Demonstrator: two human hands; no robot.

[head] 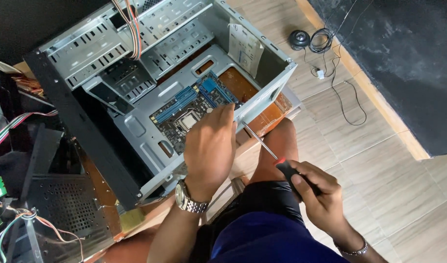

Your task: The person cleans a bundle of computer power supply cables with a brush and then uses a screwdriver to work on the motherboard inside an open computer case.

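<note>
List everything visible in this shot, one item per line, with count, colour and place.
Computer case: one, grey metal with black front, open, lying on its side at centre left.
Motherboard: one, dark with blue slots, inside the case.
Ribbon wires: one bundle, multicoloured, top of the case.
Paper sheet: one, white, against the case's inner wall.
Screwdriver: one, silver shaft, black and red handle, tip at the case edge.
Small round device: one, black, on the floor with coiled cable.
Perforated panel: one, black, lower left.
Wristwatch: one, silver, left wrist.
Left hand: over the motherboard.
Right hand: gripping the screwdriver handle.
</note>
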